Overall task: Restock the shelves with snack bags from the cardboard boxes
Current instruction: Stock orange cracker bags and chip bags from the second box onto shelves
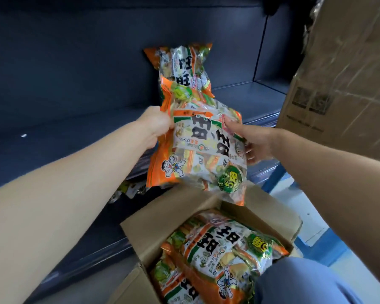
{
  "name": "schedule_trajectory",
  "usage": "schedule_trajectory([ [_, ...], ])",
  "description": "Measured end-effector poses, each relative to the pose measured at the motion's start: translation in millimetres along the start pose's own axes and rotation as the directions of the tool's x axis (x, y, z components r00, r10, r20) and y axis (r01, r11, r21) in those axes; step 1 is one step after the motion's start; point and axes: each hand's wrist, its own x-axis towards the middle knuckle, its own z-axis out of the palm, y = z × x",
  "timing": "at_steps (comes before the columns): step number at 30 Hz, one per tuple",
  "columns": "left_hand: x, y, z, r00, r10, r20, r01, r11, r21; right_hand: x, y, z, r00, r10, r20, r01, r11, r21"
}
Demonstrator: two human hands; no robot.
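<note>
Both of my hands hold an orange, white and green snack bag (pixel 198 150) in the air, just in front of the dark shelf (pixel 79 119). My left hand (pixel 156 126) grips its upper left edge. My right hand (pixel 253 141) holds its right side with fingers spread on it. A second bag of the same kind (pixel 182 71) stands upright on the shelf behind the held one. Below, an open cardboard box (pixel 154 229) on the floor holds several more bags (pixel 215 257).
A large taped cardboard box (pixel 342 80) stands at the right, close to my right arm. More snack bags (pixel 132 189) show on a lower shelf. A knee in blue trousers (pixel 303 281) sits by the open box. The floor (pixel 316 218) is pale with blue lines.
</note>
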Motion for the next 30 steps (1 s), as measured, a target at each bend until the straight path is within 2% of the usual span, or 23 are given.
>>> schedule_trajectory([
  [5,14,12,-15,0.981,0.102,-0.163,-0.079,0.987,0.141,11,-31,7,0.993,-0.113,-0.023,0.114,0.993,0.024],
  [8,20,17,-22,0.973,0.094,-0.209,-0.052,0.979,0.198,19,-46,6,0.986,-0.158,-0.047,0.162,0.983,0.084],
  [12,32,23,-25,0.958,0.047,-0.283,0.007,0.983,0.186,29,-62,-2,0.973,-0.227,-0.044,0.232,0.952,0.199],
  [15,39,29,-25,0.95,-0.014,-0.312,0.048,0.994,0.101,35,-70,-3,0.967,-0.248,-0.058,0.255,0.934,0.25],
  [21,54,45,-23,0.935,0.013,-0.355,-0.011,1.0,0.007,60,-86,3,0.951,-0.264,-0.16,0.306,0.874,0.377],
  [24,63,53,-18,0.938,0.056,-0.343,-0.043,0.998,0.046,78,-92,3,0.935,-0.266,-0.234,0.349,0.809,0.474],
  [26,67,56,-10,0.916,0.08,-0.393,-0.006,0.983,0.186,84,-96,2,0.926,-0.244,-0.287,0.365,0.767,0.527],
  [28,68,54,0,0.878,0.057,-0.475,0.109,0.942,0.316,91,-99,2,0.917,-0.223,-0.33,0.382,0.731,0.566],
  [30,69,47,10,0.862,-0.044,-0.506,0.235,0.917,0.321,98,-103,0,0.915,-0.201,-0.351,0.382,0.711,0.59],
])
